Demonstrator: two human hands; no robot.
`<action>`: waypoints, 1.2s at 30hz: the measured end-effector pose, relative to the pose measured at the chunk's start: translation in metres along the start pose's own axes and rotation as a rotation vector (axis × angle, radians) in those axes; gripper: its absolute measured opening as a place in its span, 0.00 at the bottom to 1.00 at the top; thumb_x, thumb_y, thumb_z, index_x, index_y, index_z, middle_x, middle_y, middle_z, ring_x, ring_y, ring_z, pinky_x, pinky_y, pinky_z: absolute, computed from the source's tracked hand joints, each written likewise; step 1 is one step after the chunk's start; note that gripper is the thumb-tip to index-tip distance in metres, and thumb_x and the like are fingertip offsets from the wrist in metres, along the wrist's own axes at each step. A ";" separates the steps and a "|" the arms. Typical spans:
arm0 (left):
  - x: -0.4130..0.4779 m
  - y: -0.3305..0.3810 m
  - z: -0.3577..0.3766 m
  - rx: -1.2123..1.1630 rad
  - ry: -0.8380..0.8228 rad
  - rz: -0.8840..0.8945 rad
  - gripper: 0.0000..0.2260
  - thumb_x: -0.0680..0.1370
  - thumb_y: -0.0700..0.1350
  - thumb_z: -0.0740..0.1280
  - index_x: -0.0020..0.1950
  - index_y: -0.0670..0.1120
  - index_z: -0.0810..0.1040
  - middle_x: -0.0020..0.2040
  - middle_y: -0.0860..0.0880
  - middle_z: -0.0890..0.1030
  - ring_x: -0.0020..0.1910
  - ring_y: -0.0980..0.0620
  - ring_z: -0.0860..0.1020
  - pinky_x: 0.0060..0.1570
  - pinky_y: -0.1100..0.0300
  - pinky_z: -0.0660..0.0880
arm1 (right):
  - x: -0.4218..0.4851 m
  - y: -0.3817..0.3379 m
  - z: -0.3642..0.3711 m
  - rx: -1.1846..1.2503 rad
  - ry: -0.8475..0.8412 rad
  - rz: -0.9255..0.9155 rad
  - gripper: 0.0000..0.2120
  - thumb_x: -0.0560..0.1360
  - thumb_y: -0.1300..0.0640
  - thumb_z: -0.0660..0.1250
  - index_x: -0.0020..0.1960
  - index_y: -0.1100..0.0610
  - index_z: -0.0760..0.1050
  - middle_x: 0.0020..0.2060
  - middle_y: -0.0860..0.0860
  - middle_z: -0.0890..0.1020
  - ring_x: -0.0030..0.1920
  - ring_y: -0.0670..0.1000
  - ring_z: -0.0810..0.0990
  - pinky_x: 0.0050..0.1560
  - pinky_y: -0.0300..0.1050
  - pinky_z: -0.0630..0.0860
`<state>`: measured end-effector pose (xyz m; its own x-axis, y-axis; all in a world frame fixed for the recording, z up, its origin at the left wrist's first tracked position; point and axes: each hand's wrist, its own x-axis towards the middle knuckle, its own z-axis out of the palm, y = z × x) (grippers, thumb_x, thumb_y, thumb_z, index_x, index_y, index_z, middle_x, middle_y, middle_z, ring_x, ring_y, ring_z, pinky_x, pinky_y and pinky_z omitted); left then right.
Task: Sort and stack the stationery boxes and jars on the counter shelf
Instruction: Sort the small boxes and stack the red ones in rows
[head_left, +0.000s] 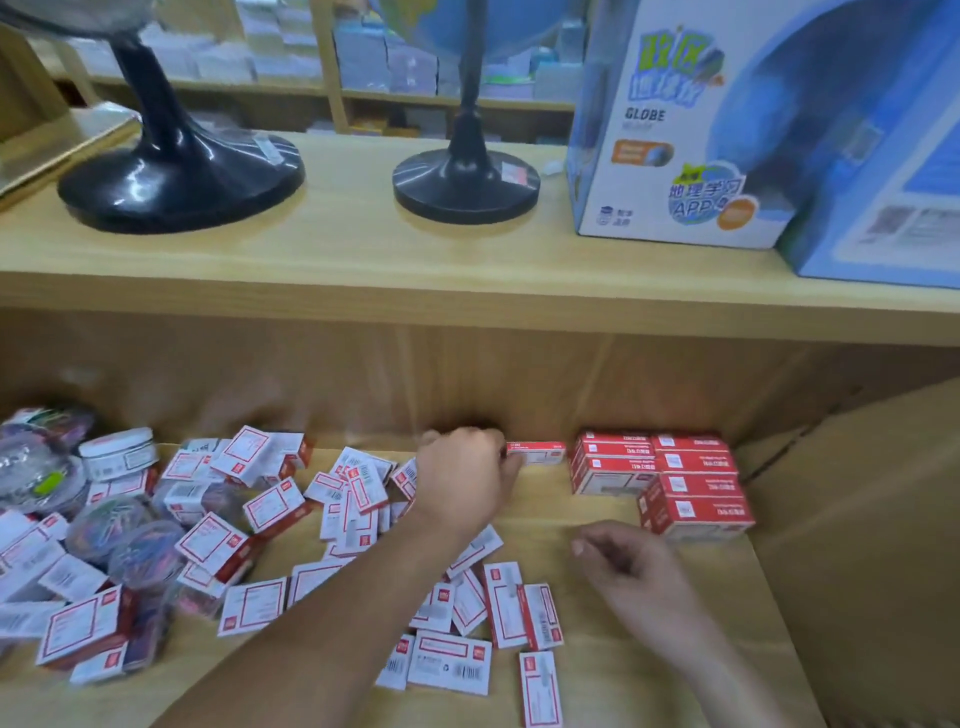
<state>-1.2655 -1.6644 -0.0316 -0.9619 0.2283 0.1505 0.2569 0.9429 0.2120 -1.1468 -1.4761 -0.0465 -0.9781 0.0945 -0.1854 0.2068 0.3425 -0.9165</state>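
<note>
Before you, two black globe stands (182, 176), two globe cartons (675, 156), one white-lidded jar (119, 452), at least four clear jars of coloured clips (111, 525), several dozen loose small boxes (260, 605), at least six stacked red boxes (696, 514), one large cardboard carton (857, 545).

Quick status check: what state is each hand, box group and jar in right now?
Left hand: grips a small red box by one end.
Right hand: loosely curled, holding nothing.
Stacked red boxes: packed neatly together at the right.
Loose boxes: scattered, unsorted.
Jars: lidded, jumbled among boxes at the left.
</note>
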 end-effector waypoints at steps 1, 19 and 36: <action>0.001 0.000 0.001 0.029 0.001 -0.013 0.19 0.80 0.63 0.61 0.42 0.49 0.79 0.40 0.49 0.83 0.44 0.47 0.82 0.49 0.53 0.67 | 0.000 0.003 0.000 0.001 0.003 0.000 0.08 0.76 0.62 0.72 0.43 0.50 0.84 0.39 0.46 0.86 0.40 0.43 0.82 0.44 0.37 0.76; -0.076 -0.059 -0.024 0.002 -0.099 0.333 0.22 0.69 0.66 0.67 0.51 0.52 0.88 0.64 0.52 0.81 0.64 0.46 0.72 0.66 0.46 0.69 | 0.004 0.006 0.013 -0.323 0.054 -0.030 0.14 0.67 0.35 0.69 0.51 0.34 0.81 0.40 0.41 0.76 0.41 0.45 0.78 0.47 0.49 0.78; -0.078 -0.051 -0.051 -0.653 -0.012 0.072 0.11 0.74 0.52 0.77 0.55 0.56 0.84 0.47 0.61 0.80 0.53 0.60 0.78 0.52 0.67 0.73 | 0.000 -0.052 0.033 0.199 0.007 -0.137 0.06 0.75 0.64 0.73 0.48 0.54 0.85 0.40 0.51 0.86 0.40 0.51 0.82 0.47 0.45 0.79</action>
<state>-1.1988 -1.7422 -0.0046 -0.9401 0.2920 0.1760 0.3211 0.5849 0.7448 -1.1587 -1.5248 -0.0108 -0.9964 0.0666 -0.0525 0.0627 0.1621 -0.9848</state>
